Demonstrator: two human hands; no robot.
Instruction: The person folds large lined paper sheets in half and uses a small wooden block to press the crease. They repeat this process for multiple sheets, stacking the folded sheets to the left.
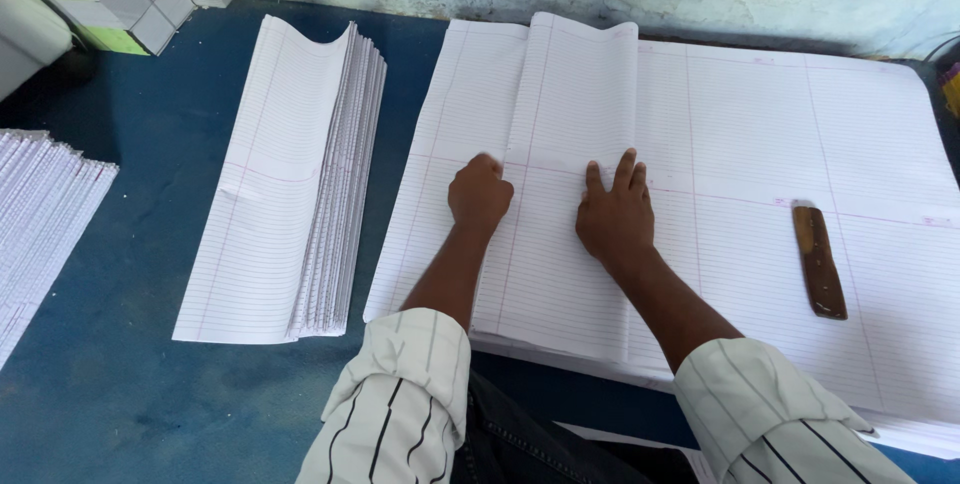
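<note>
Blue tabletop (120,384), folded ruled stack (290,194) at left. Left hand (480,194), curled in a fist, and right hand (615,219), flat with fingers spread, press the folded ruled sheet (570,144) atop the big paper pile (800,144). Keep edges aligned, press the crease evenly (wooden creaser (819,261) lies unused, right).

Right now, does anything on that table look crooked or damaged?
Mostly tidy. The folded stack at left has a small crease on its top sheet and a curled far end. The left hand and right hand press a folded sheet flat.
</note>
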